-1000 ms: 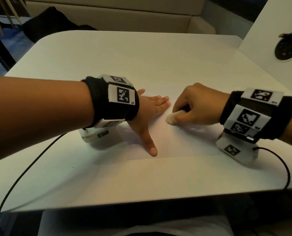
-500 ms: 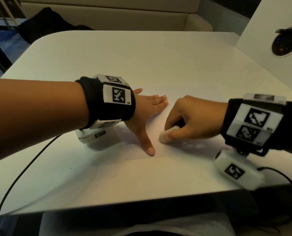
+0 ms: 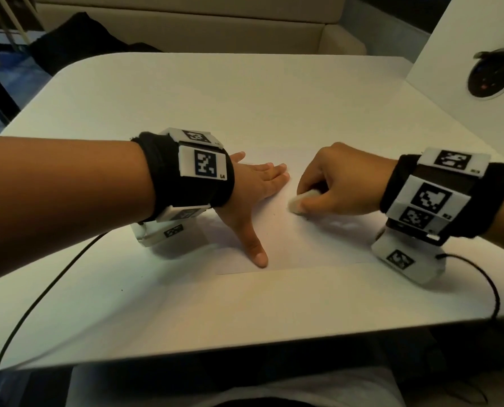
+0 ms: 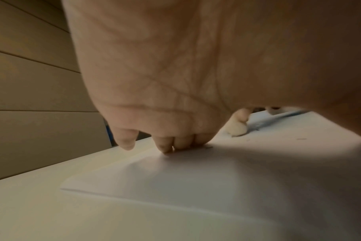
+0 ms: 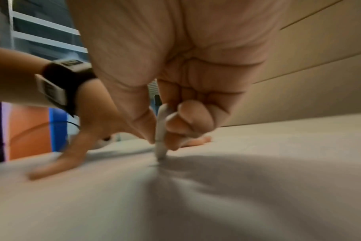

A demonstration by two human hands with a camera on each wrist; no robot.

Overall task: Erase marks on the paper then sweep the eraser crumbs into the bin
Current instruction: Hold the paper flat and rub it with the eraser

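A white sheet of paper (image 3: 303, 248) lies flat on the white table (image 3: 245, 98). My left hand (image 3: 256, 189) presses down on the paper's left part, fingers straight and thumb spread toward me. My right hand (image 3: 333, 186) pinches a small white eraser (image 3: 299, 202) between thumb and fingers, its tip touching the paper. The right wrist view shows the eraser (image 5: 161, 130) standing on edge on the sheet. A few tiny dark specks (image 3: 307, 218) lie beside the eraser. In the left wrist view the eraser (image 4: 237, 128) sits beyond my flat fingers (image 4: 167, 145).
A white panel with a round dark socket (image 3: 493, 73) rises at the table's right rear. A beige sofa (image 3: 186, 27) with a dark cloth runs behind the table. Black cables (image 3: 39, 289) trail from both wrist cameras over the near table edge. No bin is in view.
My right hand with the eraser slid toward me and to the left, then back away and to the right, rubbing the paper. The left hand kept pressing the same spot.
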